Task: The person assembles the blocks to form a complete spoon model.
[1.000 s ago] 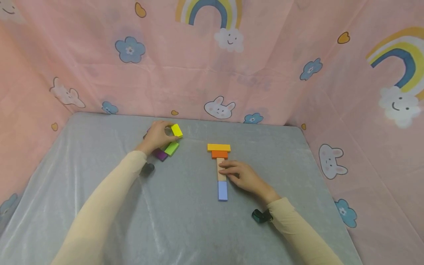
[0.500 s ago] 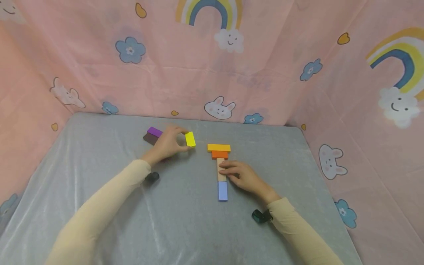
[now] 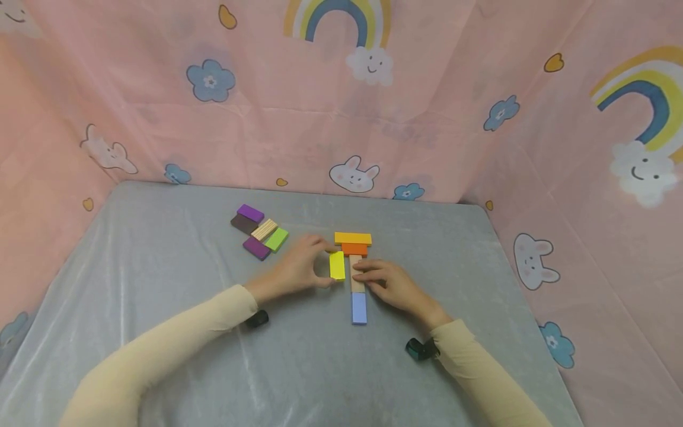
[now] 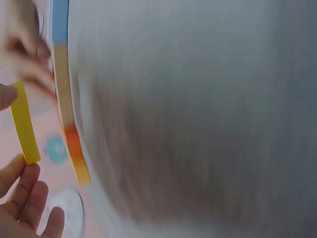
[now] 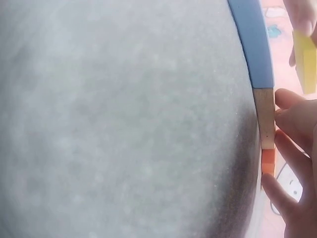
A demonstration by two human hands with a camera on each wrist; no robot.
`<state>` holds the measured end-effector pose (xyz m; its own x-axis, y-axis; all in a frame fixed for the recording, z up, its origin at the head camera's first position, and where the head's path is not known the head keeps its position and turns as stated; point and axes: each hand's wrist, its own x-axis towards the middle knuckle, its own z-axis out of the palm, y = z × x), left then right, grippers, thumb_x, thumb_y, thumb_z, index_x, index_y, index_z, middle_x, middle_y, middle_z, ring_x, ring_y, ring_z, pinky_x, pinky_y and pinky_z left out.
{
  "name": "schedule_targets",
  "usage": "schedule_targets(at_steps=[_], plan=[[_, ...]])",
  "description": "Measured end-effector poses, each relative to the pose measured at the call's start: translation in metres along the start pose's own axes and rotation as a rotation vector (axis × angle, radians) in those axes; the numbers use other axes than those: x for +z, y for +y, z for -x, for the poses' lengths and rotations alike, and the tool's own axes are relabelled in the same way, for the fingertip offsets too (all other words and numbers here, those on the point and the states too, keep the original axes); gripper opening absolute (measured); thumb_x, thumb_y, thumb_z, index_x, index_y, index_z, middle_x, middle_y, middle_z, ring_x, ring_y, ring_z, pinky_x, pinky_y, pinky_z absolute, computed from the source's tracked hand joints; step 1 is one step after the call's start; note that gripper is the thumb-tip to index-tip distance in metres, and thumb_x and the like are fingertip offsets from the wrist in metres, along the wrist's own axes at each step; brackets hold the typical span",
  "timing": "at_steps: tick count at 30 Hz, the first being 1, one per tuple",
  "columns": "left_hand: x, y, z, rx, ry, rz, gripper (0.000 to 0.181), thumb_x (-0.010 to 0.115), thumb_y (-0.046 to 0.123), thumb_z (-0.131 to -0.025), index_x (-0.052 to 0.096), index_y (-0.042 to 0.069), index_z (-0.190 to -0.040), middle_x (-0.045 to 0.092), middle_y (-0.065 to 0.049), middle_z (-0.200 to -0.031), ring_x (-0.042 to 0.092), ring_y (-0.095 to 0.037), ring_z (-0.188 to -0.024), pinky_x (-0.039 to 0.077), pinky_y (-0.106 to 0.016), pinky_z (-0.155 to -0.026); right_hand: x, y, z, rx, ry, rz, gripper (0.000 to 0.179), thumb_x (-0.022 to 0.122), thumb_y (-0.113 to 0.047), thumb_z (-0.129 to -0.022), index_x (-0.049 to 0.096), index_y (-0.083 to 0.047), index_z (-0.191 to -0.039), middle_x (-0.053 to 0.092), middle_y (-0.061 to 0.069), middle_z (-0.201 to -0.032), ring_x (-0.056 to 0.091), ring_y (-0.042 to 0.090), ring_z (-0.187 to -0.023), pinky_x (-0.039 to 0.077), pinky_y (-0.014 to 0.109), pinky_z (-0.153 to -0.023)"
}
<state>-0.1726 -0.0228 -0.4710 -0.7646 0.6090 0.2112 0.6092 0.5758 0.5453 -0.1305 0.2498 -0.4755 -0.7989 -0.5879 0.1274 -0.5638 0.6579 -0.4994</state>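
My left hand (image 3: 306, 264) pinches a bright yellow block (image 3: 337, 265) by its two ends, thumb at the near end and fingers at the far end. In the left wrist view the yellow block (image 4: 25, 124) is raised off the cloth. Right beside it lies a row of flat blocks: a yellow-orange block (image 3: 353, 238) crosswise at the far end, then an orange block (image 3: 354, 249), a plain wooden block (image 3: 356, 267) lengthwise, and a blue block (image 3: 359, 308) nearest me. My right hand (image 3: 397, 289) rests its fingertips on the wooden block, covering part of it.
Left of the row lies a loose group: a purple block (image 3: 251, 213), a dark brown block (image 3: 243, 223), a striped wooden block (image 3: 264, 229), a green block (image 3: 277, 239) and a darker purple block (image 3: 256, 248). Grey cloth (image 3: 299, 367) covers the table; a pink curtain (image 3: 256, 136) hangs behind.
My left hand has carried the yellow block from the loose group rightward and nearer to me, up beside the wooden block, turning it lengthwise. The right hand has stayed put.
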Motion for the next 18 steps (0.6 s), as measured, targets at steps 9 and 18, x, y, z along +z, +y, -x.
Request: schedule_targets(at_steps=[9,18], plan=[[0.013,0.053,0.025,0.089,-0.062,-0.014,0.06,0.084,0.044,-0.072,0.065,0.016,-0.122,0.063,0.004,-0.115,0.052,-0.013,-0.103,0.048,-0.032,-0.089,0.001,0.002,0.0,-0.055,0.041,0.005,0.027,0.068,-0.006,-0.091,0.074,-0.013,-0.116,0.067,0.003,-0.131,0.06,0.025,-0.128,0.048,0.045,-0.107],[0.029,0.082,0.05,0.13,-0.133,-0.087,0.062,0.083,0.052,-0.072,0.066,0.018,-0.12,0.063,0.005,-0.109,0.051,-0.01,-0.095,0.047,-0.025,-0.082,0.002,0.004,0.001,-0.038,0.032,-0.001,0.027,0.066,-0.007,-0.093,0.074,-0.015,-0.117,0.066,0.001,-0.133,0.058,0.023,-0.13,0.047,0.044,-0.109]])
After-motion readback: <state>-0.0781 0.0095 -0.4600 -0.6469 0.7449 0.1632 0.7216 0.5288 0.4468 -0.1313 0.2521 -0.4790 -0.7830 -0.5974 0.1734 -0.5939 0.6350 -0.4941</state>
